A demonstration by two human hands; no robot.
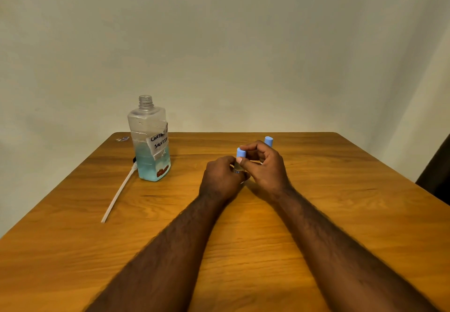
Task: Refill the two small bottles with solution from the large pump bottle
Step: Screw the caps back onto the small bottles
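Table [316, 214]: large bottle [149, 141], pump tube [118, 193] left; right hand [264, 165] screens rear bottle [268, 140].

Clear large bottle [148, 126] with pale blue liquid [151, 168], 2 light blue caps [240, 153], brown wood-grained table [243, 238].

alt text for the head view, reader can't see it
A left hand grips a small bottle on a wooden table while the right hand pinches its blue cap. A second blue-capped bottle stands behind them; at left, the open large bottle, part full of blue liquid, with its pump tube beside it.
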